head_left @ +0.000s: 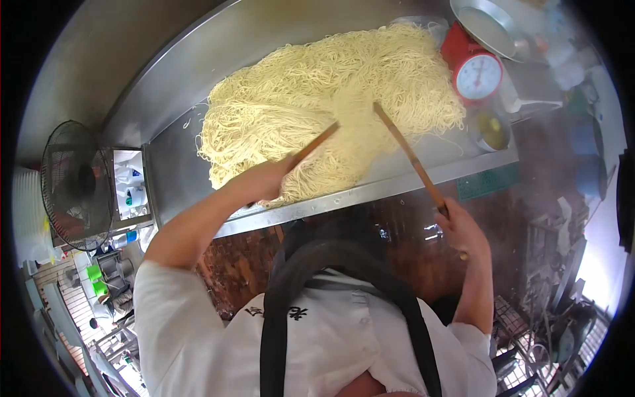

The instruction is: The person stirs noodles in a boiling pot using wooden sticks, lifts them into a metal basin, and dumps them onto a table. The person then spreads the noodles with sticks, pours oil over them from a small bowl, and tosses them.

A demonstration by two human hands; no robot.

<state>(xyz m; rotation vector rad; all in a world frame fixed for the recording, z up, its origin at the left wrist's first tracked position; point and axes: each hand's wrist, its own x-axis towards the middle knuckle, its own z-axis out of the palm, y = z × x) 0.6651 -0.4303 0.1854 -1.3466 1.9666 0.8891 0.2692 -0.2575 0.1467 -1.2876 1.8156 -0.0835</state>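
A broad heap of pale yellow noodles (264, 132) lies spread in a steel tray (175, 159). My left hand (271, 182) is closed around a wooden stick (317, 145), low over the heap's near side, and the stick's tip points toward the middle. In my right hand (463, 231), just outside the tray's front edge, I grip a second, longer wooden stick (413, 159). Its far tip reaches over the noodles, while its butt end sticks out below my fist. Between the two tips the noodles look blurred.
A red scale (477, 76) with a white dial stands at the right end of the noodles, near a round metal pan (486, 26). Beside it is a metal bowl (493, 129) with something yellow inside. A caged fan (78, 185) stands at the left.
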